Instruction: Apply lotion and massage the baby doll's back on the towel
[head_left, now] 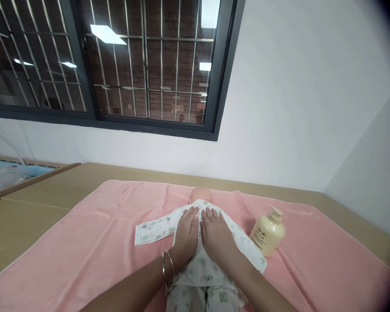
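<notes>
A baby doll [201, 194] lies on a pink blanket [107, 234], its head toward the wall. It wears a white printed top [157, 229] with long sleeves spread to both sides, and matching trousers [186, 298]. My left hand [186, 234] rests flat on the left part of the doll's upper body, fingers stretched toward its head. Beside it my right hand [218, 236] lies flat on the right part, fingers also extended. Both palms touch the cloth and hold nothing. Most of the doll's face is out of sight.
A pale yellow pump bottle [268, 234] stands on the blanket, close to the doll's right-hand sleeve. Under the blanket is a wooden table [97, 171] against a white wall [279, 108]. A barred window [149, 65] is above. Plastic-wrapped items [13, 175] lie at far left.
</notes>
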### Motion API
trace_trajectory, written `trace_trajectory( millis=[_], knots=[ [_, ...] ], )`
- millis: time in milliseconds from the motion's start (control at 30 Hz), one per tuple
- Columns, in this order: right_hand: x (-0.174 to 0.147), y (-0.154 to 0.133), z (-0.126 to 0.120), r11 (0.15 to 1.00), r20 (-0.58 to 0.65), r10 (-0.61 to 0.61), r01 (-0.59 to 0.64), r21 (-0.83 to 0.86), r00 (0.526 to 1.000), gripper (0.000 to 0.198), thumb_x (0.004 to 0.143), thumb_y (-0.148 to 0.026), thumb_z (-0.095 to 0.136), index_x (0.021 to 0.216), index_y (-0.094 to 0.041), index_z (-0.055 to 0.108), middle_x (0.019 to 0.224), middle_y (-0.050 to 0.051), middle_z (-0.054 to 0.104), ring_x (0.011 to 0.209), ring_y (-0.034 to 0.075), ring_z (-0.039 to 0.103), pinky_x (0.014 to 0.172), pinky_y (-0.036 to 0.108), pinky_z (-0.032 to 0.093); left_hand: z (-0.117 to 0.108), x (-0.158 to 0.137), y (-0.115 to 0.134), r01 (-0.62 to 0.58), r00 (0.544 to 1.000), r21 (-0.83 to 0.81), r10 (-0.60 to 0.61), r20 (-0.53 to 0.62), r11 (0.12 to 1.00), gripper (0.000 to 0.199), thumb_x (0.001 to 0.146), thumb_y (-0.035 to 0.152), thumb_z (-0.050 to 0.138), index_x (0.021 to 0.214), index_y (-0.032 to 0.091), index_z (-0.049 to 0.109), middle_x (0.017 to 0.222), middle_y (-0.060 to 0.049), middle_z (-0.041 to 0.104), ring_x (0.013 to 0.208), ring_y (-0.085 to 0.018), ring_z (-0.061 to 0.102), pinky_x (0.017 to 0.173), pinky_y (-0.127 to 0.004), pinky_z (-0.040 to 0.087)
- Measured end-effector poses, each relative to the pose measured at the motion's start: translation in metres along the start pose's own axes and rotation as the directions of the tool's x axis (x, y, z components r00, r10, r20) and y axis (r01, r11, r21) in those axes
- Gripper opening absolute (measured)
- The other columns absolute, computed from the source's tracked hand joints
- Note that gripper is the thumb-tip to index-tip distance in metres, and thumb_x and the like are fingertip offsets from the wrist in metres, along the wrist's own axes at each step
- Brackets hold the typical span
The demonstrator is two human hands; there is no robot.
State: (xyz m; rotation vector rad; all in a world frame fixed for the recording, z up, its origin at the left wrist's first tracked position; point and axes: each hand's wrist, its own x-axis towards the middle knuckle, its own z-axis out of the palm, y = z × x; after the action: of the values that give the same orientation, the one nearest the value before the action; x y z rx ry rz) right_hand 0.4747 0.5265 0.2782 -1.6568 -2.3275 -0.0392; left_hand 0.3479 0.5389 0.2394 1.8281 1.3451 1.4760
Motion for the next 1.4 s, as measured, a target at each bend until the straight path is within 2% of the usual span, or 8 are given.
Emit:
trace_trajectory(
  millis=[167,333,600,700,867,1000,1200,1400],
  knots=[
    [-0.008,0.001,-0.006,0.999,0.023,0.03,-0.029,-0.022,0.999,0.046,0.096,-0.022,0.028,0.131,-0.008,0.054,0.136,0.017,0.05,0.129,0.029,0.043,0.11,0.044,0.026,0.0,0.001,-0.007,0.016,1.0,0.207,-0.017,0.0,0.978,0.042,0.096,0.031,0.035,0.128,0.014,0.054,0.139,-0.012,0.05,0.131,-0.025,0.043,0.113,-0.051,0.031],
    [0.006,0.012,0.003,0.991,-0.034,0.132,-0.131,0.035,0.991,0.051,0.099,-0.028,0.023,0.136,-0.004,0.047,0.14,0.018,0.047,0.134,0.027,0.037,0.111,0.041,0.025,-0.003,0.007,-0.009,-0.091,0.996,0.364,0.08,0.044,0.927,0.04,0.092,0.029,0.039,0.126,0.015,0.056,0.134,-0.014,0.052,0.127,-0.028,0.045,0.108,-0.053,0.037],
    [0.016,0.023,0.018,0.989,-0.029,0.045,-0.041,0.14,0.999,0.053,0.099,-0.035,0.021,0.147,-0.013,0.033,0.152,0.008,0.03,0.142,0.026,0.022,0.115,0.047,0.014,-0.009,0.019,-0.012,-0.197,0.974,0.466,0.12,0.191,0.863,0.048,0.092,0.031,0.041,0.134,0.01,0.049,0.14,-0.016,0.049,0.132,-0.028,0.042,0.112,-0.049,0.033],
    [0.016,0.024,0.015,0.992,-0.013,0.002,0.0,0.125,1.0,0.054,0.099,-0.034,0.021,0.148,-0.014,0.031,0.153,0.008,0.026,0.143,0.026,0.018,0.116,0.048,0.013,-0.008,0.017,-0.013,-0.246,0.966,0.486,0.172,0.192,0.839,0.047,0.092,0.03,0.039,0.134,0.011,0.049,0.141,-0.015,0.049,0.133,-0.028,0.042,0.111,-0.05,0.035],
    [0.003,0.006,0.01,1.0,-0.023,0.021,-0.021,0.018,1.0,0.052,0.098,-0.028,0.023,0.144,-0.008,0.038,0.147,0.015,0.037,0.138,0.027,0.03,0.114,0.043,0.021,-0.008,0.009,-0.005,-0.317,0.947,0.511,0.298,0.122,0.799,0.034,0.093,0.024,0.037,0.113,0.016,0.063,0.121,-0.012,0.064,0.116,-0.026,0.056,0.102,-0.048,0.045],
    [-0.01,-0.01,0.008,0.995,-0.029,0.054,-0.056,-0.08,0.998,0.051,0.094,-0.021,0.033,0.141,-0.005,0.042,0.142,0.02,0.042,0.134,0.033,0.035,0.111,0.046,0.025,-0.011,0.006,0.003,-0.283,0.957,0.557,0.268,0.11,0.781,0.029,0.091,0.024,0.04,0.102,0.018,0.066,0.112,-0.012,0.066,0.108,-0.027,0.058,0.096,-0.046,0.048],
    [0.008,0.014,0.002,0.996,0.002,0.054,-0.054,0.073,0.999,0.051,0.098,-0.028,0.026,0.142,-0.005,0.041,0.146,0.017,0.037,0.138,0.026,0.03,0.114,0.039,0.022,-0.008,0.011,-0.005,-0.204,0.979,0.584,0.162,0.125,0.785,0.047,0.091,0.033,0.042,0.128,0.007,0.053,0.133,-0.02,0.054,0.126,-0.033,0.047,0.106,-0.052,0.036],
    [0.022,0.023,0.009,0.997,-0.016,-0.002,0.003,0.071,1.0,0.053,0.097,-0.031,0.03,0.145,-0.009,0.036,0.148,0.015,0.036,0.138,0.026,0.03,0.114,0.042,0.021,-0.006,0.013,-0.013,-0.293,0.954,0.487,0.217,0.207,0.822,0.046,0.093,0.029,0.037,0.134,0.011,0.049,0.141,-0.015,0.049,0.135,-0.029,0.039,0.111,-0.051,0.031]
  ],
)
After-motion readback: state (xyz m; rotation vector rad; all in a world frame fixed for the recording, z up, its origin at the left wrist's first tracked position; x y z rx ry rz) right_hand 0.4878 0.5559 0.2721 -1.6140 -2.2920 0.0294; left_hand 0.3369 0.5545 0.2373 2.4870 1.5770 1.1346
